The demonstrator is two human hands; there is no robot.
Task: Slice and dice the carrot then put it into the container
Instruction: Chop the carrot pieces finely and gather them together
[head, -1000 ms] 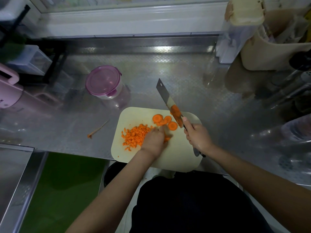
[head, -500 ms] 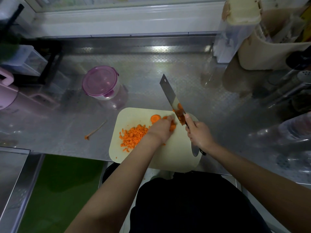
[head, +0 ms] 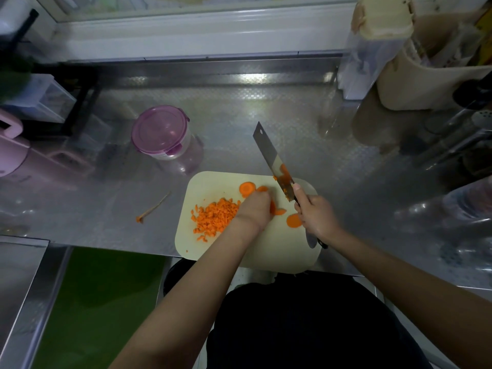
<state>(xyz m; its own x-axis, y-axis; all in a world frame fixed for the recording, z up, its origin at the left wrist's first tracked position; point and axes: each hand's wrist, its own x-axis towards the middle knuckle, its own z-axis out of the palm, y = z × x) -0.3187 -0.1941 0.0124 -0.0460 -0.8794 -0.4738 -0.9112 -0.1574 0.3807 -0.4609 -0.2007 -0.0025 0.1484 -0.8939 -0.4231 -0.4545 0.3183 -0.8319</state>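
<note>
A pale cutting board (head: 277, 251) lies at the counter's front edge. A heap of diced carrot (head: 214, 217) sits on its left half. Round carrot slices lie apart: one slice (head: 247, 188) at the back, another slice (head: 293, 221) near my right hand. My left hand (head: 257, 207) is curled over a few slices in the board's middle; its fingertips are hidden. My right hand (head: 315, 215) grips the cleaver (head: 271, 161) by the handle, blade raised and pointing away to the back left, with carrot bits stuck to it. The lidded purple container (head: 161, 133) stands behind the board to the left.
A carrot tip with its thin root (head: 151, 209) lies on the steel counter left of the board. Pink appliance (head: 13, 153) at far left. Jars and a beige holder (head: 415, 75) crowd the back right. A clear bottle (head: 458, 206) lies at right.
My left hand has pulled back from the blade toward the board's middle, and a slice now lies near my right hand. The cleaver stays raised.
</note>
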